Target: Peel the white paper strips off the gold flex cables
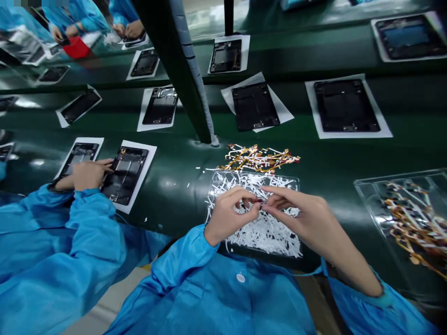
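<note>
Glossy green table [176, 179]; clear hard-plastic tray [298, 185], rectangular, heaped with thin white strips [261, 235], curled and scrappy. Tangled orange-and-white ribbon cables [260, 159], flat and bendy, lie just past the tray's far edge. Small dark-red piece [259, 201] sits between both hands' fingertips, above the strips. Left hand [228, 214] pinches it, thumb against finger, wrist bent inward. Right hand [307, 209] reaches in from the right, index finger extended, thumb near the piece; can't tell if it grips.
</note>
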Available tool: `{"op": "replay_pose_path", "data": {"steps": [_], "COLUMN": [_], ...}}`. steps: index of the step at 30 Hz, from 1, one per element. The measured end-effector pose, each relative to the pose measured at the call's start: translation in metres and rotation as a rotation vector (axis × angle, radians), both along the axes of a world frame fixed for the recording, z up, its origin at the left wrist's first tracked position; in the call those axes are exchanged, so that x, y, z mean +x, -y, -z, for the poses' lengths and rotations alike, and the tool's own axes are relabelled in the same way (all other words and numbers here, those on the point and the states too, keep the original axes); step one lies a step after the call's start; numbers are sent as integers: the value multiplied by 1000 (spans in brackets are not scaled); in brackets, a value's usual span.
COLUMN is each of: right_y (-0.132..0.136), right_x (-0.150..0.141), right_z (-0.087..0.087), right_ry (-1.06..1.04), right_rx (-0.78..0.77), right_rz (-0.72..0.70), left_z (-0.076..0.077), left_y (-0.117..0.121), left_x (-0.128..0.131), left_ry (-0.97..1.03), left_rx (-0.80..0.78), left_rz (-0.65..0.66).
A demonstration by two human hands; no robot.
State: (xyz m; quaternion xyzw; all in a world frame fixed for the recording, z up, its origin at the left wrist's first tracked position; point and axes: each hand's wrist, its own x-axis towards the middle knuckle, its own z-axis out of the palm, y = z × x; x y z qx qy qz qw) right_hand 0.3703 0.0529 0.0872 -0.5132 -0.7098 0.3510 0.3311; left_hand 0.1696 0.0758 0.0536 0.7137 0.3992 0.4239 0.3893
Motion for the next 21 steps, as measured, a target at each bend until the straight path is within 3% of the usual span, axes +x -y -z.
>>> {"op": "replay_pose_path", "data": {"steps": [5,11,16,21], "right_y": [3,4,4,6], "right_x": [1,-3,-12,-22], "right_z": [0,3,13,25], "right_ry": [173,283,477,647], "right_rx": [186,278,471,586], "right_rz": [-21,-23,104,161], "left_z": [2,4,6,8], "left_y": [-4,-3,-4,-9], "left_x": [-2,0,1,0], "left_ry": [-37,-60,-49,23], "left_rx": [66,87,20,-152], "left_rz": [31,10,18,76]}}
